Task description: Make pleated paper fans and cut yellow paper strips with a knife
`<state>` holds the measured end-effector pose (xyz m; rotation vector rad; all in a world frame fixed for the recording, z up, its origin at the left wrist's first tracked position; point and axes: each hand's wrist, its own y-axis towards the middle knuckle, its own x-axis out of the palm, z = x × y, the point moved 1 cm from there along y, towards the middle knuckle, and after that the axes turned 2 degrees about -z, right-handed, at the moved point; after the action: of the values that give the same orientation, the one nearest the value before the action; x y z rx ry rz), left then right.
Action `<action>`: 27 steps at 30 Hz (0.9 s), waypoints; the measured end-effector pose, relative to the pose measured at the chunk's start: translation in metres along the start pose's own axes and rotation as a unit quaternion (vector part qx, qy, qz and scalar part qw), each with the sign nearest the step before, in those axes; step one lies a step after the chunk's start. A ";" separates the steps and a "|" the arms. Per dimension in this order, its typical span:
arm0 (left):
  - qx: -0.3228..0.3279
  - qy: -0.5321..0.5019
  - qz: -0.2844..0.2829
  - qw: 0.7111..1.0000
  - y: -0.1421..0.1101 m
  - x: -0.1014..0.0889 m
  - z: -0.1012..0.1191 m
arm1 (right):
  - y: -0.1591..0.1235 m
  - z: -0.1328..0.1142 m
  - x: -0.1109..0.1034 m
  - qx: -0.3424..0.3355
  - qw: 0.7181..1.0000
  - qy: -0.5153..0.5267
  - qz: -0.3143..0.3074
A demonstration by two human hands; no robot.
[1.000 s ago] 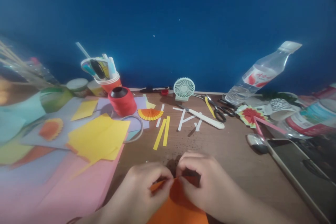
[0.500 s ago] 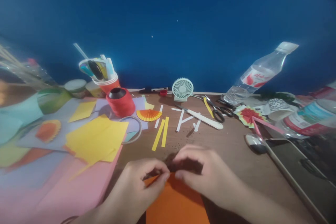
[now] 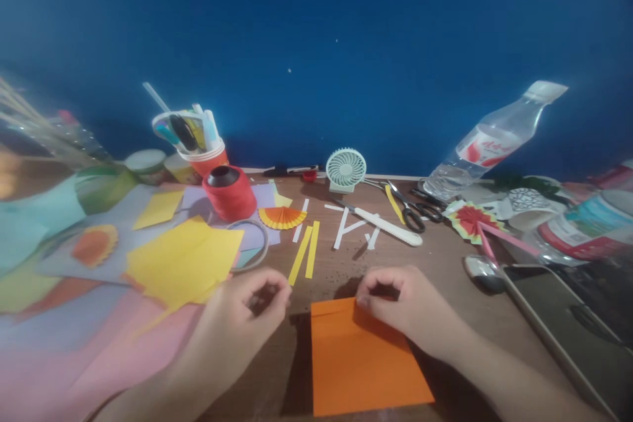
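An orange sheet of paper [image 3: 363, 362] is held at its far edge, raised a little over the table with a shadow beneath. A faint crease runs along its top. My right hand [image 3: 403, 300] pinches that far edge near the right corner between thumb and fingers. To the left of the sheet, my left hand [image 3: 252, 310] is apart from it, thumb and fingertips pressed together; no object shows between them. Beyond the hands lie two yellow paper strips [image 3: 305, 252] and a pleated orange paper fan [image 3: 282, 217].
Coloured paper sheets [image 3: 182, 257] cover the left, beside a red thread spool [image 3: 229, 194] and a cup of pens [image 3: 210, 161]. Behind stand a small fan [image 3: 346, 170], a white-handled knife [image 3: 388, 227] and scissors [image 3: 410, 211]. A phone [image 3: 558, 330] and a tilted bottle [image 3: 494, 142] are on the right.
My left hand has let go of the orange paper and moved left. My right hand has shifted right with the paper, which now shows more fully.
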<state>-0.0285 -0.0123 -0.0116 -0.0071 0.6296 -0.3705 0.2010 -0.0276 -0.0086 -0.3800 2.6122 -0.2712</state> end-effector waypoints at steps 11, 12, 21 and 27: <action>0.027 -0.020 -0.080 0.996 -0.007 0.015 0.003 | -0.007 -0.007 0.022 -0.045 0.998 0.034 0.015; 0.014 -0.022 -0.075 0.997 -0.006 0.014 0.002 | -0.008 -0.007 0.022 -0.056 0.998 0.020 0.020; -0.006 -0.059 -0.061 0.996 -0.007 0.014 0.002 | -0.009 -0.007 0.024 -0.078 0.996 -0.027 0.036; 0.004 -0.048 -0.053 0.997 -0.007 0.014 0.002 | -0.006 -0.006 0.026 -0.098 0.994 -0.020 0.037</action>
<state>-0.0189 -0.0240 -0.0170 -0.0515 0.5340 -0.4729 0.1775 -0.0404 -0.0130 -0.3492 2.6133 0.0178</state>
